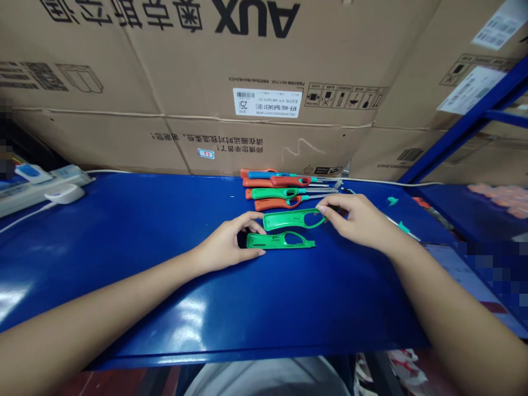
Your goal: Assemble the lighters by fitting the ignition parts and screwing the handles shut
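Note:
Two green lighter casing halves lie one behind the other above the blue table, hollow sides showing. My left hand (225, 245) curves round the left end of the nearer green casing half (272, 241), thumb along its front edge and fingers at its back edge. Its index fingertip meets the left end of the farther green casing half (284, 220). At that half's right end, my right hand (350, 217) pinches the narrow tip between thumb and fingers. Just behind lie several long-necked gas lighters (272, 204) in orange, red, green and blue, their metal necks pointing right.
A large cardboard box (185, 99) stands along the back of the blue table (157, 308). At left are a white power strip (37, 190) and plugged-in chargers. A metal lighter rod (406, 228), a tablet-like screen (466, 280) and a blue metal frame (462, 121) are at right.

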